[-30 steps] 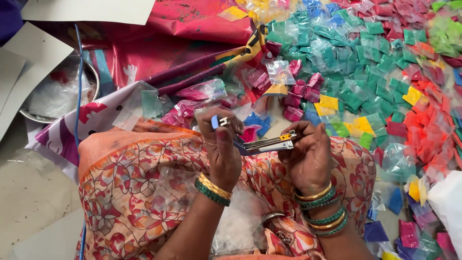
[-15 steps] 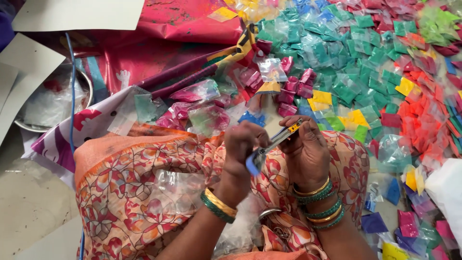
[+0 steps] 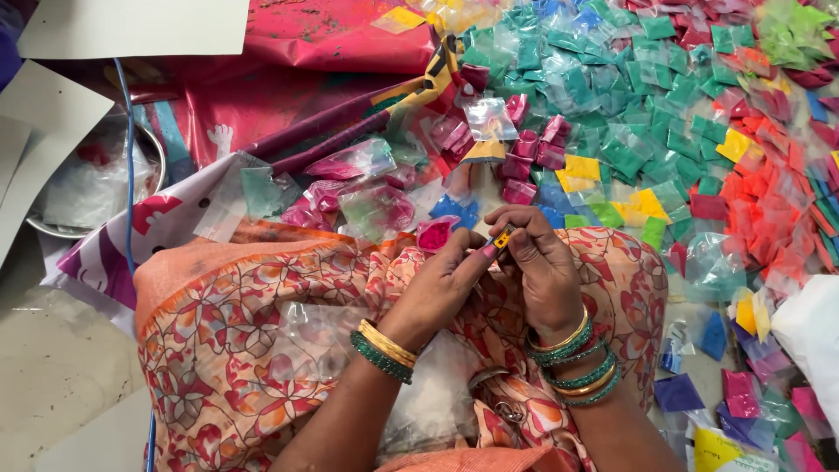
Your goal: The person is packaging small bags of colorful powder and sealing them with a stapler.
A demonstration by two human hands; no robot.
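Holding a small pink powder-filled clear plastic packet (image 3: 434, 232) at the left hand (image 3: 441, 284), I have its fingers pinched on the packet's edge, above the lap draped in orange floral cloth (image 3: 227, 350); the right hand (image 3: 542, 271) has its fingers clenched round a small yellow and black tool (image 3: 503, 237), its tip just beside the left thumb; I judge the step wants the packet's open edge kept flat and taut, the tool square to it; green square packets (image 3: 612, 96) lie heaped beyond, orange-red packets (image 3: 769, 210) to the right, yellow packets (image 3: 581, 168) between, blue packets (image 3: 454, 210) near the knee; a grey metal bowl (image 3: 96, 188) sits left.
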